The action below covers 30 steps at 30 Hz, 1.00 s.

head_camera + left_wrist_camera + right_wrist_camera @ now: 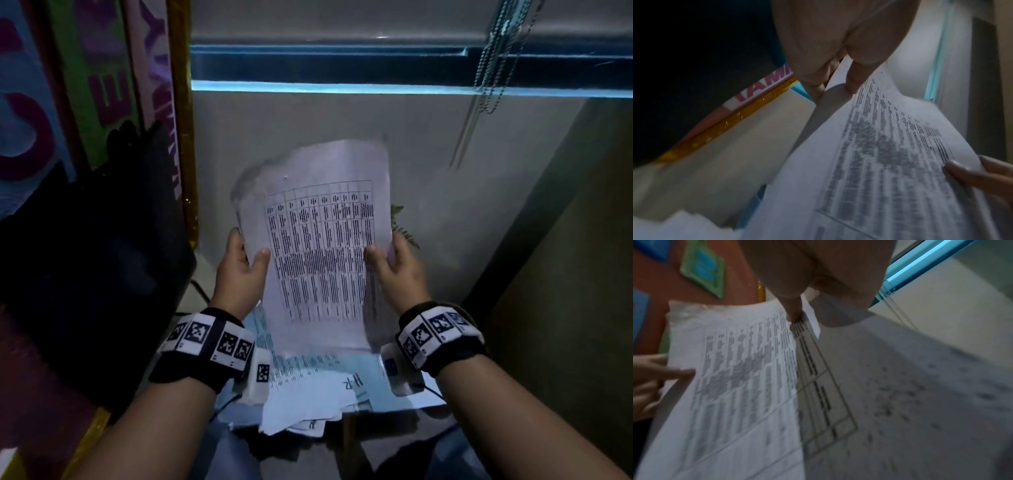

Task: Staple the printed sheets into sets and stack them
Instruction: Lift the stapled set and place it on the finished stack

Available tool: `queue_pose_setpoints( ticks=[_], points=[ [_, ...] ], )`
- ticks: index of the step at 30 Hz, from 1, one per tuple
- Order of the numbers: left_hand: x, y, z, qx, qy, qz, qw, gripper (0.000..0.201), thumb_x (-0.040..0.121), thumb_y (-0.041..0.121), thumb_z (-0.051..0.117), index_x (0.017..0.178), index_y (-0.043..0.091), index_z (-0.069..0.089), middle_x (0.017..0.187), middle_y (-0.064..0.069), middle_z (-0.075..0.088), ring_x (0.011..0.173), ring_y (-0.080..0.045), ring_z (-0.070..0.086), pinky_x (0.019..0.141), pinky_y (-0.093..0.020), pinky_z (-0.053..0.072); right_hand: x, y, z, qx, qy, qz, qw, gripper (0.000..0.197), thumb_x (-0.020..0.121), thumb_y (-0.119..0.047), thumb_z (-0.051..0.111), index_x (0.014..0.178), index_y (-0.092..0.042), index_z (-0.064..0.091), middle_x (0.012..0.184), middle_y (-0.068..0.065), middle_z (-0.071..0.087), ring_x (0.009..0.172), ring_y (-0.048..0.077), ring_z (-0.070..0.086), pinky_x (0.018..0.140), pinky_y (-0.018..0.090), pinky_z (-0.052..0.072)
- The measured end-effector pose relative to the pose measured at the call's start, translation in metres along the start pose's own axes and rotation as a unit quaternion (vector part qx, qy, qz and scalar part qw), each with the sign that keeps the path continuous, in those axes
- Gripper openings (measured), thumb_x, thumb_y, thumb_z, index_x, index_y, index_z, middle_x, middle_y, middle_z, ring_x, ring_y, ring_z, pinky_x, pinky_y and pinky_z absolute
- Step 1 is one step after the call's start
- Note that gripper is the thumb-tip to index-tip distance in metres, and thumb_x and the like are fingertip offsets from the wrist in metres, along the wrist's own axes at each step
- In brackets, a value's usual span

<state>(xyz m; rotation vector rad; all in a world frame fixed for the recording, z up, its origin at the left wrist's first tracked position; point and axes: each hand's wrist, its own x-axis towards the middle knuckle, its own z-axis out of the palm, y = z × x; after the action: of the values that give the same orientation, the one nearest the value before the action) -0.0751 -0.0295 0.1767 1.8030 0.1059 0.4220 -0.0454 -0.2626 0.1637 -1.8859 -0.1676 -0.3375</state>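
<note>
I hold the printed sheets (318, 246) upright — left hand (239, 270) and right hand (397, 270) pinching opposite long edges. Loose pile (318, 387) lies directly below; no stapler visible.

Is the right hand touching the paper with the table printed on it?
Touching. The head view shows the right hand with its thumb pressed on the front of the printed sheets, fingers behind the right edge.
</note>
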Motion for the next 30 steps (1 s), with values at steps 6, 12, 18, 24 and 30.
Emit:
queue_pose_setpoints(
  ticks=[6, 12, 18, 24, 30],
  points=[
    [-0.023, -0.03, 0.026, 0.028, 0.019, -0.039, 0.999, 0.039, 0.096, 0.006, 0.048, 0.129, 0.002, 0.029, 0.119, -0.003, 0.052, 0.11, -0.017, 0.051, 0.089, -0.019, 0.037, -0.027, 0.005, 0.013, -0.063, -0.085, 0.099, 0.989, 0.052, 0.095, -0.024, 0.054, 0.137, -0.008, 0.029, 0.117, -0.004, 0.047, 0.108, 0.008, 0.043, 0.086, 0.011, 0.032],
    [-0.027, -0.058, 0.042, 0.093, -0.034, -0.142, 0.985, 0.038, 0.1, 0.015, 0.039, 0.137, 0.008, 0.028, 0.131, -0.012, 0.048, 0.118, -0.027, 0.049, 0.084, -0.02, 0.03, -0.025, 0.028, 0.029, 0.006, -0.093, 0.17, 0.981, 0.074, 0.091, -0.027, 0.058, 0.144, -0.02, 0.006, 0.138, 0.009, 0.046, 0.124, 0.027, 0.05, 0.105, 0.044, 0.041],
    [0.006, -0.042, 0.019, 0.208, -0.003, 0.002, 0.978, 0.018, 0.095, 0.01, 0.042, 0.112, 0.006, 0.046, 0.107, -0.017, 0.057, 0.101, -0.033, 0.054, 0.085, -0.04, 0.043, 0.01, -0.009, 0.0, -0.183, 0.104, -0.051, 0.976, 0.102, 0.077, -0.021, 0.074, 0.15, -0.019, 0.003, 0.157, 0.013, 0.004, 0.144, 0.026, 0.008, 0.114, 0.034, 0.006],
    [-0.001, -0.011, 0.013, 0.343, -0.099, 0.191, 0.914, 0.038, 0.084, -0.003, 0.047, 0.119, 0.009, 0.053, 0.113, -0.011, 0.055, 0.107, -0.028, 0.048, 0.091, -0.038, 0.033, 0.021, -0.025, -0.008, -0.193, -0.088, -0.024, 0.977, 0.057, 0.085, -0.019, 0.067, 0.137, -0.017, 0.044, 0.125, 0.006, 0.058, 0.126, 0.025, 0.046, 0.112, 0.032, 0.026],
    [-0.003, -0.037, -0.018, 0.36, 0.114, 0.037, 0.925, 0.058, 0.08, 0.018, 0.067, 0.134, 0.021, 0.047, 0.141, -0.007, 0.04, 0.133, -0.028, 0.031, 0.113, -0.051, 0.002, 0.008, 0.009, -0.026, 0.022, 0.007, 0.097, 0.995, 0.019, 0.09, -0.011, 0.062, 0.107, -0.017, 0.06, 0.091, -0.004, 0.064, 0.079, 0.007, 0.059, 0.075, 0.011, 0.048]
  ],
)
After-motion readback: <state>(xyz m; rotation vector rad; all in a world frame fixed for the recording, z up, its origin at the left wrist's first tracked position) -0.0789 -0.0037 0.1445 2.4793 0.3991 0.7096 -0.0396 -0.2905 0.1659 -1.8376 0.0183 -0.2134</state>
